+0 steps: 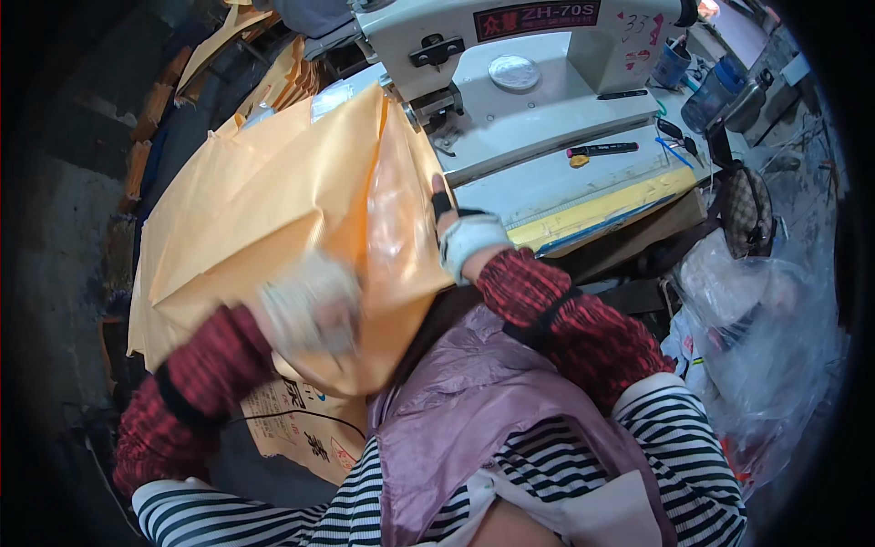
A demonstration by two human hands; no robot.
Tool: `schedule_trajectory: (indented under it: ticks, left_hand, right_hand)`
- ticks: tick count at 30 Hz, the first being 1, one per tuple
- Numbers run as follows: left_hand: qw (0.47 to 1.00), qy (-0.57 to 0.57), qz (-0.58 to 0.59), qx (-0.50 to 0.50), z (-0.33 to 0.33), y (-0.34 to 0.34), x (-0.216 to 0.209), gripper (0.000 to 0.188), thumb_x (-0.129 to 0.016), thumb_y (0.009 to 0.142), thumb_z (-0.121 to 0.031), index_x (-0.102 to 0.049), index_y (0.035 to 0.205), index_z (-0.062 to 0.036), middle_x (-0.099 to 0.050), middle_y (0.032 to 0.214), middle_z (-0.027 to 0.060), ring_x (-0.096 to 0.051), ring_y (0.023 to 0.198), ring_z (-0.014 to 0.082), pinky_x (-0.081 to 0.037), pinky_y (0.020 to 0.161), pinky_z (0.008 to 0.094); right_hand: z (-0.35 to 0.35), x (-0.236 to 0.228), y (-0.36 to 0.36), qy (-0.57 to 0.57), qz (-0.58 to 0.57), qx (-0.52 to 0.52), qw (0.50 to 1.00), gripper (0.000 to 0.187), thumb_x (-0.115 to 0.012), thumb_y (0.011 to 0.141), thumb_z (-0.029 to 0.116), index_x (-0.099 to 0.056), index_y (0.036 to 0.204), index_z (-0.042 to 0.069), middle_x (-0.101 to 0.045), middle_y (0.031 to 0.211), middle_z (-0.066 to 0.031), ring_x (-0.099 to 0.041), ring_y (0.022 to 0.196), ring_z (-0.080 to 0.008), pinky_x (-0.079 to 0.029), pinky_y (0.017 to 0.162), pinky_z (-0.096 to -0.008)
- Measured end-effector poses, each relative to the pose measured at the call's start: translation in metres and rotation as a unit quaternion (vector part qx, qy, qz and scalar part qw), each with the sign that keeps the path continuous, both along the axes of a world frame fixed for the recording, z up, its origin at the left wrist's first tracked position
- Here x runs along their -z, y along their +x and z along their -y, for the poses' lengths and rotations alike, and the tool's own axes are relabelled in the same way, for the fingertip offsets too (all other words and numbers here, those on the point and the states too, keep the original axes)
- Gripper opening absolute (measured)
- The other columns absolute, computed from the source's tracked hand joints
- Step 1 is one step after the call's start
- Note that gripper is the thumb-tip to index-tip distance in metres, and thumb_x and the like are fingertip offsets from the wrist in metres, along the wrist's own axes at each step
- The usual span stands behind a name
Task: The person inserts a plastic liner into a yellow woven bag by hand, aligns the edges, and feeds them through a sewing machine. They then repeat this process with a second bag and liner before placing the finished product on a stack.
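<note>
Gloved right hand (467, 239) grasps the orange bag (273, 210) edge; blurred left hand (310, 314) presses its front

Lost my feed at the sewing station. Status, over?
Left hand blurred, on the orange bag. Right hand gripping the bag's edge. Sewing machine behind it; nothing blocking.

There is one orange sack (264, 210) and two gloved hands, the left hand (305, 314) and the right hand (467, 239). One sewing machine (519, 64) stands on one work table (592, 196), where one black marker (603, 149) lies. At the right I count two blue cups (702, 87), one checkered bag (747, 211) and one clear plastic bag (775, 346).
</note>
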State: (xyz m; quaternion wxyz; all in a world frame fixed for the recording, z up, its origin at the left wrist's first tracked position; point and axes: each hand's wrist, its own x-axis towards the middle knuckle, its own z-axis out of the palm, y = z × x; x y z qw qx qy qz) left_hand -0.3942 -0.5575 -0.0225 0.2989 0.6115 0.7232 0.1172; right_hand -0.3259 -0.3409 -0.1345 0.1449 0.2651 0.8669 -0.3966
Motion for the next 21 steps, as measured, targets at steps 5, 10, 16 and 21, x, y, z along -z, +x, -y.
schedule_trajectory:
  ticks: [5,10,16,21]
  left_hand:
    - [0.964,0.166,0.166,0.128,-0.074,0.007,-0.014,0.036,-0.07,0.072,-0.024,-0.055,0.1,-0.0073,-0.051,0.105,0.0122,-0.054,0.084,0.0286,-0.047,0.07,0.0371]
    - [0.96,-0.134,0.029,0.246,-0.121,0.104,0.029,0.026,-0.065,0.064,-0.023,-0.065,0.077,-0.0009,-0.063,0.077,0.0206,-0.062,0.076,0.0379,-0.051,0.068,0.0416]
    - [0.961,-0.193,0.083,0.178,-0.074,0.056,-0.023,0.037,-0.07,0.063,-0.035,-0.064,0.083,-0.0036,-0.062,0.074,0.0171,-0.061,0.072,0.0357,-0.05,0.066,0.0396]
    - [0.92,-0.355,-0.164,0.032,-0.098,-0.035,-0.078,0.026,-0.075,0.065,-0.029,-0.068,0.076,-0.0058,-0.064,0.07,0.0114,-0.061,0.059,0.0209,-0.048,0.056,0.0313]
  right_hand:
    - [-0.028,0.017,-0.048,0.176,-0.119,-0.056,0.976,0.037,-0.05,0.085,0.023,-0.056,0.114,0.0,-0.066,0.096,-0.0187,-0.066,0.089,-0.0315,-0.053,0.074,-0.0419]
    - [-0.017,0.031,0.004,-0.004,-0.173,0.014,0.985,0.046,-0.054,0.079,0.029,-0.051,0.123,0.015,-0.063,0.083,-0.0207,-0.062,0.077,-0.0362,-0.05,0.07,-0.0409]
    - [-0.001,0.001,0.005,-0.111,0.061,0.099,0.987,0.059,-0.032,0.094,0.045,-0.038,0.134,0.002,-0.06,0.106,-0.0262,-0.06,0.096,-0.0375,-0.048,0.078,-0.0438]
    - [-0.032,0.043,-0.078,0.0,-0.065,0.074,0.995,0.068,-0.028,0.091,0.059,-0.054,0.12,0.004,-0.061,0.112,-0.02,-0.058,0.1,-0.0384,-0.046,0.088,-0.0423]
